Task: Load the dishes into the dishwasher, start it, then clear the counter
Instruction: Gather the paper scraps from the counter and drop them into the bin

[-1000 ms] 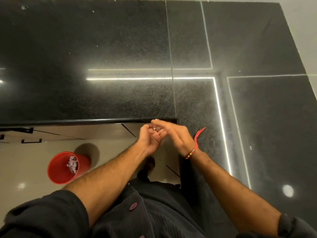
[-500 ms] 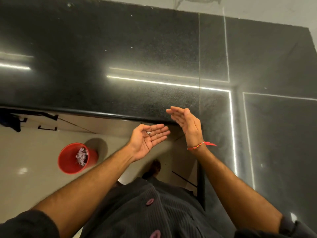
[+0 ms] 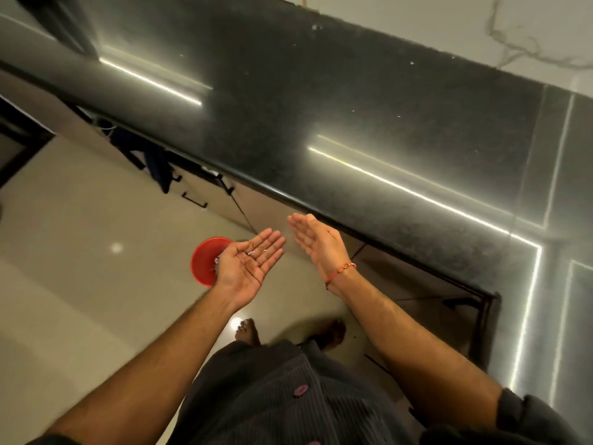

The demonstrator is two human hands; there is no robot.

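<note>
Red bin [image 3: 205, 261] stood on floor, partly behind left hand [image 3: 247, 268], which lay flat, palm up, w/ small white crumbs [image 3: 255, 252] on it. Right hand [image 3: 317, 242] was beside it, fingers straight, holding nothing, just off black counter [image 3: 353, 107] front edge.

Counter edge [image 3: 321, 216] bounds open floor [image 3: 80, 252]

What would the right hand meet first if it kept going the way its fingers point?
The right hand is open, fingers pointing up-left toward the front edge of the black counter. That edge looks like the first thing in its line, though depth is unclear in this single view.
</note>
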